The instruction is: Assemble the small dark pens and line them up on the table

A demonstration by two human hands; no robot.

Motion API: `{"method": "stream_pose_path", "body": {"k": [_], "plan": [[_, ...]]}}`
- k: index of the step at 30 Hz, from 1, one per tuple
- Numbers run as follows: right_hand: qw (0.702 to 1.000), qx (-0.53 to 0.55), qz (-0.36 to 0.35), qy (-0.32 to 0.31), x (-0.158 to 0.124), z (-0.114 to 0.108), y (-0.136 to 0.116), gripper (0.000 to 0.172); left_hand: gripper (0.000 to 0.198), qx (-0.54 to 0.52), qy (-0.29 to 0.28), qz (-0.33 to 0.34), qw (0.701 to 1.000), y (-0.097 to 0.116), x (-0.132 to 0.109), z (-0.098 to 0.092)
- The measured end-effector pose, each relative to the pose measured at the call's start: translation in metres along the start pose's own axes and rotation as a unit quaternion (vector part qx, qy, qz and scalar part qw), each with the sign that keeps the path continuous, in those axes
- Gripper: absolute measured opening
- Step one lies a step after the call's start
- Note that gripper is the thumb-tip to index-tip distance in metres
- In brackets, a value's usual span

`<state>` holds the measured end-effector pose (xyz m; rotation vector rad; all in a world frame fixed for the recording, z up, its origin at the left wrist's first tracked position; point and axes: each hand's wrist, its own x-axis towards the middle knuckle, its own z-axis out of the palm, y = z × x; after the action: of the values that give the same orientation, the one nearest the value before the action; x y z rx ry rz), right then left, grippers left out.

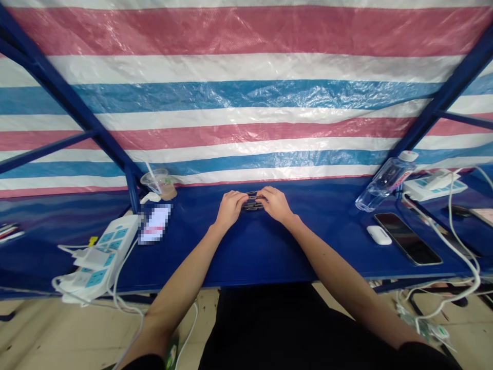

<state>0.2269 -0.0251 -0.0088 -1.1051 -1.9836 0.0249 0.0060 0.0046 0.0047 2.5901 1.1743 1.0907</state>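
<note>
My left hand and my right hand meet over the middle of the blue tabletop. Between them are several small dark flat pieces, lying close together in what looks like a stack or row. The fingers of each hand are closed around one end of these pieces, the left hand at the left end, the right hand at the right. My fingers cover both ends, and the pieces are too small to tell their exact kind.
At left are a plastic cup with a straw, a blurred-out phone screen and a power strip with cables. To the right stand a water bottle, a white earbud case, a phone and another power strip. Striped sheeting hangs behind.
</note>
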Motion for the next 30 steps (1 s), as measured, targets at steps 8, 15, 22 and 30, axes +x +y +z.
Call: {"method": "stream_pose_path", "body": {"k": [8,15,22,30], "plan": [[0.999,-0.025,0.009,-0.017,0.000,0.000,0.010,0.015,0.034,0.002,0.012,0.014,1.000,-0.001,-0.002,0.002],[0.973,0.138,0.168,0.082,0.005,-0.013,0.000,0.044,0.027,0.015,0.076,-0.039,0.996,0.002,0.000,-0.006],[0.743,0.596,0.304,0.010,0.015,-0.021,-0.006,0.071,0.026,0.008,0.076,-0.041,0.996,0.004,-0.001,-0.005],[0.549,0.774,0.314,-0.043,0.010,-0.026,-0.008,0.038,0.025,-0.031,0.068,-0.035,0.997,0.008,-0.002,-0.007]]}}
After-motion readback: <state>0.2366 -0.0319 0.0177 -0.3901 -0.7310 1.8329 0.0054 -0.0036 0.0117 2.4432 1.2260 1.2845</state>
